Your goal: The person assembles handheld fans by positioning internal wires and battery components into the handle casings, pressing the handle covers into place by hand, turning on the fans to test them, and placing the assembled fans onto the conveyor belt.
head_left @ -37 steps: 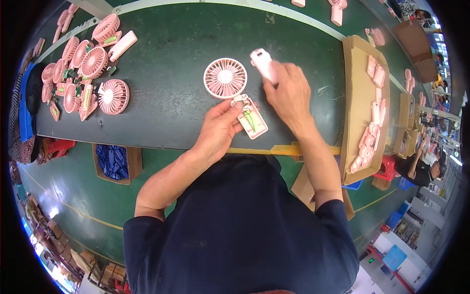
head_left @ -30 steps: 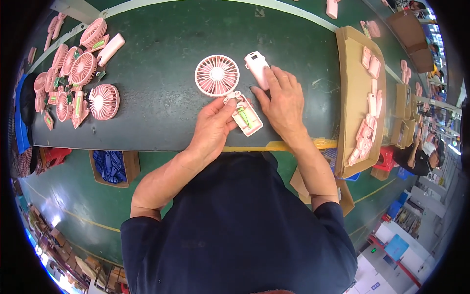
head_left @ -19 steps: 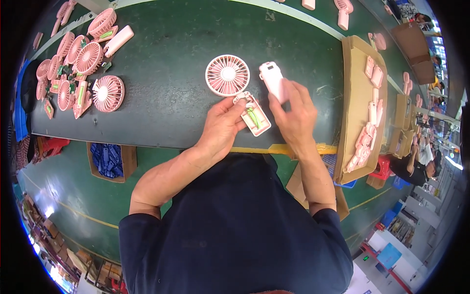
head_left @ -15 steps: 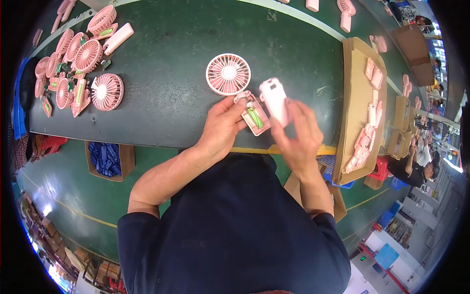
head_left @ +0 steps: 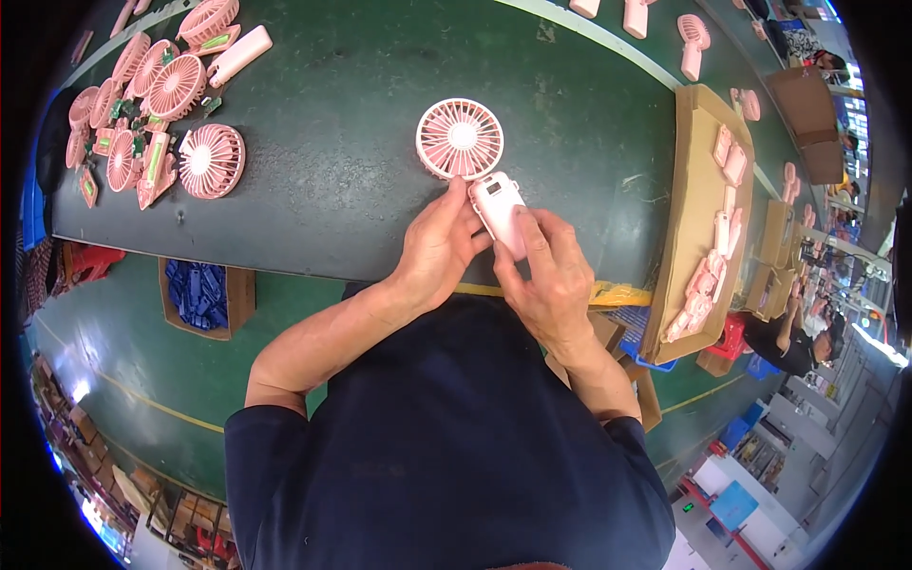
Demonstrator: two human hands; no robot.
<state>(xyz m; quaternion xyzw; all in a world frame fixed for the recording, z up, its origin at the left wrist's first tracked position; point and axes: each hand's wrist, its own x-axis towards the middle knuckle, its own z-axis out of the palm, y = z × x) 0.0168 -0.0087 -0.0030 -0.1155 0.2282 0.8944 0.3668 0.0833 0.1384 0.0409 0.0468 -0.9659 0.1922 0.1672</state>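
A pink handheld fan with a round slatted head (head_left: 461, 139) lies at the table's near edge, its handle toward me. My left hand (head_left: 432, 249) grips the fan from the left, thumb and fingers closed by the neck and the handle's side. Over the handle sits a pale pink handle cover (head_left: 498, 207) with a small dark rectangular opening near its top. My right hand (head_left: 551, 275) holds this cover at its lower right, thumb and fingers on it. The inside of the handle is hidden beneath the cover; whether it is fully seated I cannot tell.
At the left lies a pile of pink fan heads and opened handles (head_left: 152, 114) with green parts. A cardboard tray (head_left: 679, 209) of pink shells stands on the right. More fans (head_left: 693, 47) lie beyond the far pale strip. Below the table is a box of blue pieces (head_left: 198, 294).
My right hand has brought the cover left onto the fan handle, hiding the green part inside. My left hand and the fan have shifted slightly; the whole view has moved a little.
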